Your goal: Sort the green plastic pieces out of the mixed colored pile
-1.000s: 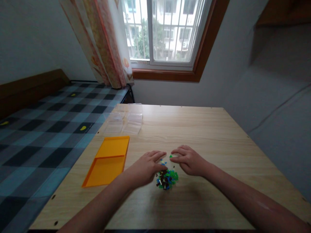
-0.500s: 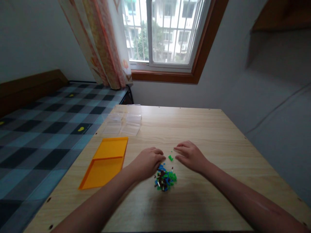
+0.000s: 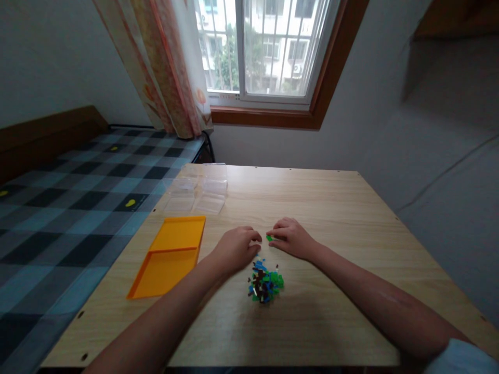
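Note:
A small heap of tiny plastic building bricks (image 3: 265, 283), in green, blue, dark brown and white, lies on the wooden table in front of me. Just beyond it, my right hand (image 3: 290, 238) has its thumb and fingertips closed about a small green brick (image 3: 269, 238). My left hand (image 3: 240, 248) is held to the left of that brick, above the heap's far edge. Its fingers curve with a gap between thumb and fingertips, and nothing shows in them.
An orange two-part tray (image 3: 163, 272) lies left of my left forearm. Several clear plastic boxes (image 3: 210, 203) stand at the table's far left corner. A bed with a checked cover (image 3: 97, 208) adjoins the table (image 3: 331, 208) on the left. Beyond are a curtain and a barred window.
My right hand has moved left and closed on the green brick, which lay loose between the hands before. My left hand has shifted slightly away from me, its thumb now apart from the fingers.

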A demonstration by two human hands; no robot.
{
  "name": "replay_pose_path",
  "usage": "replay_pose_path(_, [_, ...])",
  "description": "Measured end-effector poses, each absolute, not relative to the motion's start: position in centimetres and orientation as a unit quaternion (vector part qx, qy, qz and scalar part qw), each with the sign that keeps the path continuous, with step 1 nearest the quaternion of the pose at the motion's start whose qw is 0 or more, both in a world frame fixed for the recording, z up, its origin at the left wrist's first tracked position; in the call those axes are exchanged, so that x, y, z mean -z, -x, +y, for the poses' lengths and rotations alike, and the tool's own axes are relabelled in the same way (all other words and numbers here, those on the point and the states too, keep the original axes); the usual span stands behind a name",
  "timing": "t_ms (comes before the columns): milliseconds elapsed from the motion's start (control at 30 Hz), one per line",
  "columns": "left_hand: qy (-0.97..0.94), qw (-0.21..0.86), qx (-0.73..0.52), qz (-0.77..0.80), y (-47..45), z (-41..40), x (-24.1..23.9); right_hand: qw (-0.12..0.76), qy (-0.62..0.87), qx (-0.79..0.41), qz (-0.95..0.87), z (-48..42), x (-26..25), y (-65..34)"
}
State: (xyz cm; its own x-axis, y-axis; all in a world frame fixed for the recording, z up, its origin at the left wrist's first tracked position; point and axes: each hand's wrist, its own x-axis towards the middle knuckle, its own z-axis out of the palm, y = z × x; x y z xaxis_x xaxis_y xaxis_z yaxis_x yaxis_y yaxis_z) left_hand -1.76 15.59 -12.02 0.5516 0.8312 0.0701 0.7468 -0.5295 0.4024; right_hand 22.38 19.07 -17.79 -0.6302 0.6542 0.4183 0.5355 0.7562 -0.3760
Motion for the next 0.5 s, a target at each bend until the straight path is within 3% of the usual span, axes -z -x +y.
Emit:
replay_pose_path(133, [-0.887, 0.194, -0.134, 0.396, 2.2, 14.3, 11.8, 0.307, 0.334, -0.111, -0.884, 19.2, 17.5, -22.4])
replay_pose_path(333, [-0.916, 0.219, -0.128, 0.312, 2.6, 11.7, 12.2, 0.357, 0.336, -0.129, -0.862, 12.4, 16.6, -24.5])
replay_pose_path(500, [-0.918, 0.210, -0.130, 0.311, 2.3, 11.6, 12.7, 0.337, 0.292, -0.144, -0.884, 8.5, 16.5, -24.8])
